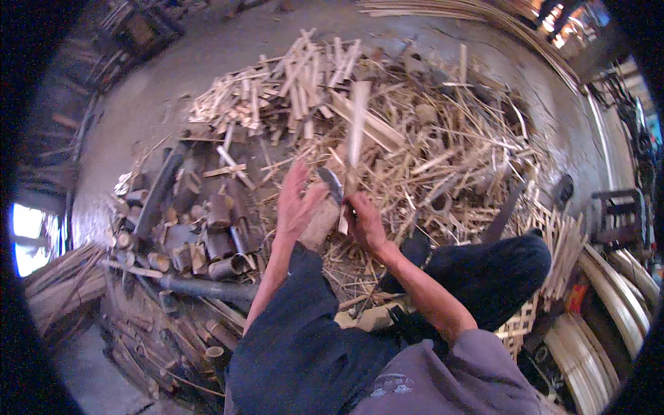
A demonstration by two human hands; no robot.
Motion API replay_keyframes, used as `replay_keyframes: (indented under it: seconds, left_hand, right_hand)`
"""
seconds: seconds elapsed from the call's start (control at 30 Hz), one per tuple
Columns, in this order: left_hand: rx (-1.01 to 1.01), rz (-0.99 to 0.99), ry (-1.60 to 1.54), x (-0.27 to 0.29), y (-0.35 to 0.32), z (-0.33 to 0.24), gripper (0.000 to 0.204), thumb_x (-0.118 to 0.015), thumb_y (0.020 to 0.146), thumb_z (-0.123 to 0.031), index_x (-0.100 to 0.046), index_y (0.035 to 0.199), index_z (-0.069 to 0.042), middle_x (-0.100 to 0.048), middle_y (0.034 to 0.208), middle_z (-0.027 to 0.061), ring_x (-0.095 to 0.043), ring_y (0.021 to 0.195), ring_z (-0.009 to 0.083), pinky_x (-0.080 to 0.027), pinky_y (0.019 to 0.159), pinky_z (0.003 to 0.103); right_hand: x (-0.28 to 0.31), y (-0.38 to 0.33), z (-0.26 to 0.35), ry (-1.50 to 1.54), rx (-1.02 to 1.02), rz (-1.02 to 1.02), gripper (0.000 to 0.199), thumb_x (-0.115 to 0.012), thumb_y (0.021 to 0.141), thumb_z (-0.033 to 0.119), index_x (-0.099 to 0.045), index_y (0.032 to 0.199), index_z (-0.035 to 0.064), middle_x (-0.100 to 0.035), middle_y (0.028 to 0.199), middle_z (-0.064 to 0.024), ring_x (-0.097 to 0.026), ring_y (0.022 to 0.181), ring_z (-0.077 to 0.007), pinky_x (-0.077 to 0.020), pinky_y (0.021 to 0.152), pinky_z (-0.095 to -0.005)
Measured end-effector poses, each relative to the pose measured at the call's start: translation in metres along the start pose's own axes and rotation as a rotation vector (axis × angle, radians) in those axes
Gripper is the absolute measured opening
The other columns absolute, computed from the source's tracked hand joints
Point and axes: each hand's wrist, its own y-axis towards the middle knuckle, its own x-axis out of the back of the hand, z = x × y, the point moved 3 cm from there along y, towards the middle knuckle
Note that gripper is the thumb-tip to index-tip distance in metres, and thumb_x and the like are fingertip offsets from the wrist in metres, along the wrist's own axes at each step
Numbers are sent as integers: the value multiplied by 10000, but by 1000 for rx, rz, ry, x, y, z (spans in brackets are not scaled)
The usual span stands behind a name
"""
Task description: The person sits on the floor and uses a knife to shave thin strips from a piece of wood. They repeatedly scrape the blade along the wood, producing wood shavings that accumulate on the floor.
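The right hand pinches a flat, pale strip over tangled shavings.

My feed looks steeply down from the wearer's head through one wide fisheye, legs in dark cloth trousers close below, dull grey floor stretching ahead.

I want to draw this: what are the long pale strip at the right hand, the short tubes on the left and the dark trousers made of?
Long pale strip: probably split bamboo, smooth-looking and straw-coloured. Short tubes: likely bamboo, brownish and dull, some with hollow cut ends. Dark trousers: cloth, matte, softly folded; which fibre, I can't tell.
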Motion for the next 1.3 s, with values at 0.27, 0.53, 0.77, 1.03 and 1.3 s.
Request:
replay_keyframes:
  seconds: [0.27, 0.53, 0.77, 1.03, 1.3]
  left_hand:
    - [176, 17, -416, 51, 47, -4, 408, -521, 968, -337, -470, 1269, -67, -597, 776, 50, -540, 643, 133, -453, 594, 279]
    - [464, -13, -681, 59, 12, 48, 694, -334, 919, -661, -600, 1069, -38, -592, 772, 6, -516, 680, 119, -424, 614, 279]
    - [400, 156, -948, 12, 0, 58, 884, -180, 888, -743, -610, 985, 24, -419, 540, 0, -395, 515, 135, -366, 555, 271]
    - [175, -324, -917, 28, 32, 30, 619, -393, 940, -560, -447, 1295, -55, -519, 750, 33, -484, 639, 132, -401, 612, 272]
    - [-50, -31, -95, 47, 35, -16, 298, -595, 930, -154, -600, 1191, -12, -658, 1020, 75, -602, 902, 107, -467, 812, 259]
  right_hand:
    - [-28, -45, 16, -67, 253, 230, 483, -583, 819, 42, -495, 1294, 45, -582, 1119, -173, -576, 1045, -342, -477, 877, -406]
    - [-41, -92, -66, -598, -236, 404, 798, -619, 800, 96, -208, 1481, 157, -420, 1205, -291, -527, 971, -450, -464, 829, -503]
    - [-9, -64, -54, -295, -373, 481, 662, -602, 805, 157, -348, 1415, 118, -568, 942, -258, -600, 837, -369, -494, 730, -416]
    - [30, -8, 26, 250, -496, 318, 442, -569, 902, 190, -440, 1284, 8, -531, 724, -26, -523, 586, -102, -435, 520, -261]
    - [97, -6, 141, 424, -453, 203, 437, -533, 943, 169, -395, 1328, 14, -507, 739, -1, -475, 567, -70, -425, 509, -241]
